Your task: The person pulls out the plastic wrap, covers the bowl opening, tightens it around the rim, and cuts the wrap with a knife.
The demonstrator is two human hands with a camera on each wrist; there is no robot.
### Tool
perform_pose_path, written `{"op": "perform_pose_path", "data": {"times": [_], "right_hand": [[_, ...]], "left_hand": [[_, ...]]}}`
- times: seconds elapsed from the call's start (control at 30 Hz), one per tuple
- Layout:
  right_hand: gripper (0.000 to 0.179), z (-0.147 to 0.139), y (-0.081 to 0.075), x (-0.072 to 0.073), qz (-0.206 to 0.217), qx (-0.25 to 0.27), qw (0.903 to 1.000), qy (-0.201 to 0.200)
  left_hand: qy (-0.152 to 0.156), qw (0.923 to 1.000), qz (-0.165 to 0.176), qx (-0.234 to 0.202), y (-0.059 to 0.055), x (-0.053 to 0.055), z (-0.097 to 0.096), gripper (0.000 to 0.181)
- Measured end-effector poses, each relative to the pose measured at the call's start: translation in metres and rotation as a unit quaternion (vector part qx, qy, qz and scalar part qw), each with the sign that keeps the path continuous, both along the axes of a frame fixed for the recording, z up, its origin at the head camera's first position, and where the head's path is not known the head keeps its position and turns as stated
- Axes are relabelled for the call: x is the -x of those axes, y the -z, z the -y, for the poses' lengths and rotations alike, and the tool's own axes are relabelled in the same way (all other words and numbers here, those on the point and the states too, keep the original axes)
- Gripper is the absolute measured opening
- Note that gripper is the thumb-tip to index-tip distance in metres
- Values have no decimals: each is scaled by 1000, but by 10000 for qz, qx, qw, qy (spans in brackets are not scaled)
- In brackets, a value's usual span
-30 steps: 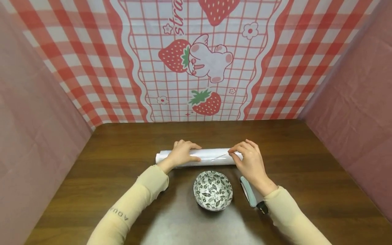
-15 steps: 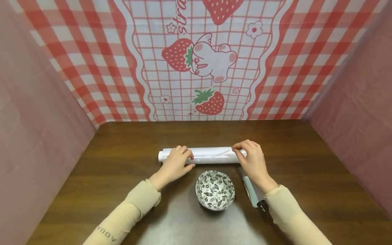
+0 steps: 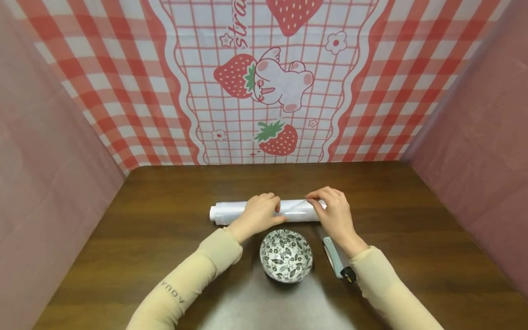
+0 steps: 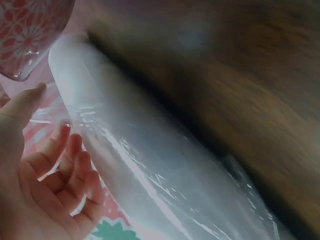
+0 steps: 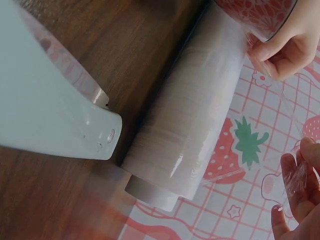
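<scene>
A roll of clear plastic wrap lies crosswise on the table. My right hand pinches the loose edge of the film near the roll's right end; in the right wrist view the film gathers between thumb and fingers. My left hand is at the middle of the roll. In the left wrist view its fingers are relaxed and bent, thumb apart from them, with film running between. Just in front of the roll stands a bowl, leaf-patterned inside, red-patterned outside.
To the right of the bowl lies a pale teal tool with a shiny inset part, close to my right wrist. A brown wooden table carries everything. Behind it hangs a red checked strawberry cloth, with pink cloth at both sides.
My left hand drew back toward the roll's left part, then slid right along it to the middle. My right hand keeps pinching the film edge in nearly the same place.
</scene>
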State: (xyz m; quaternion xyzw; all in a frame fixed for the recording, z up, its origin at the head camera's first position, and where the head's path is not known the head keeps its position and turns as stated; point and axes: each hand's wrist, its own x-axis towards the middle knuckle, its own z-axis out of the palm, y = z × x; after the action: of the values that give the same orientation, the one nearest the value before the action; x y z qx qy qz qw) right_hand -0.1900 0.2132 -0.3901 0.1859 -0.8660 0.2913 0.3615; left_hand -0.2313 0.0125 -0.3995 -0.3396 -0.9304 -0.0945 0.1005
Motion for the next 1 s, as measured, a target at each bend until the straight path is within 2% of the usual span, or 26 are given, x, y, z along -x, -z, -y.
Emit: {"op": "perform_pose_path", "data": {"times": [0.1,0.2,0.3,0.43,0.6,0.73,0.9,1.0], "right_hand": [[10,1,0,1,-10,30,10000,36],[10,1,-1,2,-13,103,9999,75],[9,2,-2,2,-25,172,9998,91],[9,1,-1,4,-53,195,9997,127],[8,-1,2,5,-49,207,9995,217],[7,-3,3,7,-35,256,9994,248],[6,-3,2,10,-7,273,9994,233],[6,-2,1,11,19,276,9993,234]], "left_hand": [[-22,9996,-168,215,2,0,-3,27],[67,9983,-484,305,3,-1,-3,17],[152,9968,-731,274,5,-2,-1,9],[158,9955,-927,145,8,-2,3,6],[65,9950,-965,-264,12,0,9,7],[151,9935,-1007,-508,11,1,12,5],[182,9950,-843,-495,10,1,13,4],[152,9969,-656,-414,11,1,14,15]]}}
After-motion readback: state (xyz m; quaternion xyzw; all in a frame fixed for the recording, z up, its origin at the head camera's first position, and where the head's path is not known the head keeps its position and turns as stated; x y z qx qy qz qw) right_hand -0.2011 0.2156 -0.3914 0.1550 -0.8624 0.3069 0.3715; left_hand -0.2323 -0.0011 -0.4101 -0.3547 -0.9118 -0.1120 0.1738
